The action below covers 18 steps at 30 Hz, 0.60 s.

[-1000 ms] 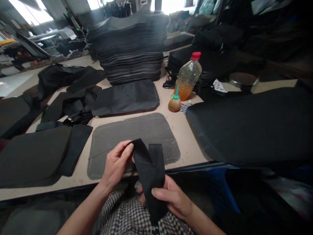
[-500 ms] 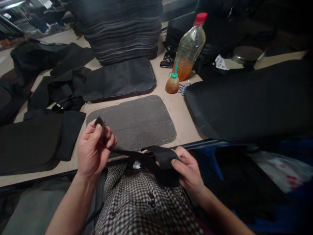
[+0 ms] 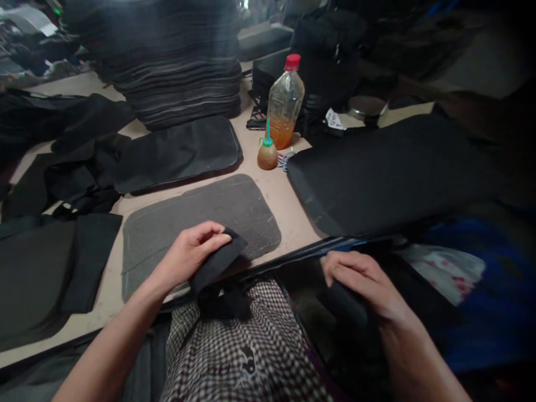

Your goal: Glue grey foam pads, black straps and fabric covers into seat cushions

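My left hand (image 3: 196, 251) pinches the end of a black fabric strip (image 3: 218, 262) over the front edge of a grey rounded board (image 3: 201, 212). The strip hangs down across the table edge onto the checked cloth on my lap. To the right, past the table's front edge, my right hand (image 3: 355, 279) is closed on dark fabric (image 3: 345, 304) that droops below it and blends into the dark background. Whether both hands hold one and the same piece cannot be seen.
A tall stack of black panels (image 3: 176, 72) stands at the back. Near the middle are a red-capped bottle (image 3: 287, 106) and a small oil bottle (image 3: 267, 156). A large black panel (image 3: 389, 173) lies right, black pieces (image 3: 33, 268) left, a plastic bag (image 3: 444, 273) lower right.
My left hand has moved right, over the grey board, with the strip. My right hand has shifted right, away from the left one. The view has turned somewhat to the right.
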Each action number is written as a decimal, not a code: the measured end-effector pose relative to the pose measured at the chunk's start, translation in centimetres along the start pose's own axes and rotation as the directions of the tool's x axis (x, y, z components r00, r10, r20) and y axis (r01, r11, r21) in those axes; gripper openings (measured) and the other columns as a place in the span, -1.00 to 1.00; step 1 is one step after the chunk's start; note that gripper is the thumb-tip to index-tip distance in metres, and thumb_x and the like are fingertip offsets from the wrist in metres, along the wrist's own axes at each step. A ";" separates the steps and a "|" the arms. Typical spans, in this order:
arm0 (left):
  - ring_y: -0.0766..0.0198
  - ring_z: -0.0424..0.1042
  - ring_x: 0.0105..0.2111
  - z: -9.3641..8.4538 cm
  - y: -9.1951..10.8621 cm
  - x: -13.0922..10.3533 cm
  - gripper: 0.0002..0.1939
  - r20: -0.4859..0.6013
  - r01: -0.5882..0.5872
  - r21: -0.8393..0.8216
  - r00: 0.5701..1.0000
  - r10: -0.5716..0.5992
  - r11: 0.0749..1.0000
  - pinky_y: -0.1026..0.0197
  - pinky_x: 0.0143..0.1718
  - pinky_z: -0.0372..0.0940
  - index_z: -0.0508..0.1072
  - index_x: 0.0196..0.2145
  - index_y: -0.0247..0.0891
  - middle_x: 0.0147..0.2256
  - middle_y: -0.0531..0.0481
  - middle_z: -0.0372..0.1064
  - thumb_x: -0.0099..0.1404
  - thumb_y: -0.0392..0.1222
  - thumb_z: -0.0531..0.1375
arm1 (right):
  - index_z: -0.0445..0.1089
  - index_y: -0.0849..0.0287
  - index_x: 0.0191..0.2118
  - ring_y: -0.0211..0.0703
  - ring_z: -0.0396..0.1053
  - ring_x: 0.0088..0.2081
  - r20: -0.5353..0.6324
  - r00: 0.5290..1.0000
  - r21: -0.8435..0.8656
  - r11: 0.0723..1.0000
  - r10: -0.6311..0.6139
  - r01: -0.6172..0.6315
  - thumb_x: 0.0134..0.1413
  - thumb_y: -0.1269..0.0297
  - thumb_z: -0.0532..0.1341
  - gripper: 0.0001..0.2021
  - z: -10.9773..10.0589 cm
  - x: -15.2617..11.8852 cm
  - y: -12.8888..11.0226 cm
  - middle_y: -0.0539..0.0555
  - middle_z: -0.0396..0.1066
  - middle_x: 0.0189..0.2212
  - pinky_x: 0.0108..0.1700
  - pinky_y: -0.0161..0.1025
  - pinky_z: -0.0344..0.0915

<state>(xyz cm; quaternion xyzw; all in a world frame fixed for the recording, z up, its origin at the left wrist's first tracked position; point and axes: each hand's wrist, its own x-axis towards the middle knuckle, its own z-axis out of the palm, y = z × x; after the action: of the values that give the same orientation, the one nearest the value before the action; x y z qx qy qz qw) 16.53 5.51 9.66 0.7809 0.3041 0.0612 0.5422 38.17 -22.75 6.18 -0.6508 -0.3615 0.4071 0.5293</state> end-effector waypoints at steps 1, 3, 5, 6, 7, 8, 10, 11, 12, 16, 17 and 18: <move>0.30 0.36 -0.39 0.9 0.1 1.5 -0.68 0.055 -0.069 0.079 0.996 0.065 0.994 0.30 -0.36 0.22 0.55 -0.28 -0.21 -0.39 0.04 0.45 0.32 0.12 0.28 | 0.26 0.19 -0.56 -0.26 0.15 -0.49 0.070 0.998 -0.040 0.999 -0.002 0.005 0.32 -0.02 0.18 -0.51 0.5 0.1 0.3 0.00 0.17 -0.58 -0.41 -0.24 0.06; 0.30 0.33 -0.38 2.7 0.3 4.6 -0.70 0.142 -0.172 0.184 0.979 0.147 0.968 0.28 -0.34 0.18 0.52 -0.33 -0.22 -0.40 0.06 0.43 0.34 0.09 0.26 | 0.06 0.17 -0.59 -0.30 0.00 -0.51 0.174 0.985 -0.060 0.998 -0.002 0.013 0.37 -0.03 0.13 -0.45 1.8 0.5 0.8 -0.05 0.00 -0.59 -0.43 -0.23 -0.04; 0.30 0.30 -0.40 4.4 0.5 7.5 -0.70 0.194 -0.234 0.237 0.962 0.190 0.943 0.26 -0.35 0.14 0.48 -0.36 -0.23 -0.43 0.07 0.40 0.33 0.07 0.27 | -0.02 0.16 -0.58 -0.32 -0.06 -0.50 0.246 0.969 -0.045 0.999 -0.017 0.029 0.39 -0.01 0.11 -0.45 3.2 0.9 1.3 -0.07 -0.06 -0.58 -0.42 -0.24 -0.08; 0.30 0.28 -0.41 5.2 0.6 8.8 -0.70 0.210 -0.250 0.261 0.957 0.197 0.933 0.25 -0.35 0.13 0.46 -0.37 -0.24 -0.44 0.08 0.38 0.31 0.06 0.28 | -0.02 0.16 -0.57 -0.33 -0.06 -0.50 0.274 0.961 -0.037 0.998 -0.033 0.045 0.39 0.00 0.11 -0.45 3.8 1.1 1.4 -0.08 -0.06 -0.58 -0.42 -0.24 -0.08; 0.30 0.28 -0.42 5.9 0.6 10.0 -0.69 0.223 -0.256 0.288 0.955 0.195 0.923 0.25 -0.36 0.11 0.45 -0.38 -0.24 -0.44 0.08 0.38 0.30 0.06 0.29 | 0.01 0.17 -0.58 -0.34 -0.05 -0.50 0.295 0.954 -0.028 0.998 -0.049 0.061 0.40 0.01 0.11 -0.46 4.4 1.2 1.5 -0.08 -0.05 -0.58 -0.42 -0.25 -0.08; 0.30 0.28 -0.43 6.6 0.5 11.1 -0.69 0.232 -0.255 0.323 0.955 0.185 0.911 0.24 -0.36 0.11 0.45 -0.38 -0.24 -0.44 0.07 0.38 0.30 0.06 0.30 | 0.04 0.18 -0.58 -0.34 -0.04 -0.50 0.307 0.950 -0.022 0.997 -0.061 0.071 0.40 0.02 0.11 -0.47 4.8 1.2 1.6 -0.09 -0.03 -0.58 -0.42 -0.26 -0.07; 0.27 0.30 -0.44 7.6 0.3 12.7 -0.70 0.237 -0.235 0.424 0.961 0.143 0.875 0.22 -0.36 0.11 0.46 -0.37 -0.24 -0.43 0.04 0.41 0.29 0.07 0.31 | 0.09 0.19 -0.57 -0.35 -0.01 -0.50 0.316 0.946 -0.021 0.997 -0.070 0.081 0.40 0.05 0.11 -0.49 5.3 1.2 1.7 -0.09 -0.01 -0.59 -0.41 -0.27 -0.05; 0.24 0.32 -0.43 7.9 0.2 13.3 -0.69 0.230 -0.216 0.490 0.967 0.114 0.844 0.21 -0.35 0.12 0.47 -0.36 -0.23 -0.42 0.02 0.43 0.29 0.08 0.30 | 0.10 0.19 -0.57 -0.35 -0.01 -0.50 0.317 0.946 -0.026 0.996 -0.070 0.082 0.40 0.06 0.11 -0.49 5.4 1.2 1.8 -0.09 0.00 -0.59 -0.41 -0.27 -0.04; 0.21 0.35 -0.41 8.2 0.0 13.7 -0.69 0.216 -0.193 0.557 0.973 0.083 0.808 0.19 -0.34 0.13 0.48 -0.34 -0.22 -0.39 0.00 0.45 0.29 0.10 0.30 | 0.10 0.19 -0.57 -0.35 -0.01 -0.50 0.317 0.946 -0.033 0.996 -0.069 0.084 0.40 0.06 0.11 -0.49 5.5 1.1 1.9 -0.09 0.00 -0.59 -0.42 -0.27 -0.04; 0.11 0.43 -0.34 8.8 0.0 13.9 -0.68 0.146 -0.118 0.705 0.989 0.021 0.699 0.16 -0.31 0.17 0.52 -0.29 -0.19 -0.32 -0.09 0.51 0.28 0.14 0.28 | 0.05 0.19 -0.57 -0.35 -0.03 -0.51 0.322 0.943 -0.056 0.992 -0.087 0.111 0.40 0.08 0.10 -0.49 5.7 1.0 2.2 -0.10 -0.04 -0.60 -0.43 -0.28 -0.06; 0.09 0.44 -0.33 8.9 0.1 13.9 -0.69 0.133 -0.110 0.714 0.991 0.020 0.691 0.15 -0.31 0.17 0.52 -0.29 -0.19 -0.31 -0.10 0.51 0.28 0.13 0.28 | 0.05 0.19 -0.57 -0.36 -0.03 -0.51 0.324 0.942 -0.058 0.992 -0.087 0.111 0.41 0.08 0.10 -0.49 5.7 1.0 2.3 -0.10 -0.05 -0.59 -0.43 -0.28 -0.06; 0.09 0.44 -0.33 9.0 0.2 13.8 -0.70 0.126 -0.105 0.718 0.992 0.020 0.688 0.15 -0.31 0.18 0.53 -0.29 -0.19 -0.31 -0.11 0.51 0.27 0.12 0.28 | 0.06 0.19 -0.57 -0.36 -0.02 -0.51 0.326 0.942 -0.059 0.992 -0.083 0.107 0.41 0.07 0.10 -0.49 5.7 0.9 2.4 -0.10 -0.04 -0.59 -0.43 -0.28 -0.06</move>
<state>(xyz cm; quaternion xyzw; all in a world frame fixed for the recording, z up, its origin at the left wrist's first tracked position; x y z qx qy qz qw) 31.61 5.67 3.00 0.9432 0.2470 -0.0871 0.2044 33.41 -20.05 3.09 -0.5768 -0.4893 0.4680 0.4571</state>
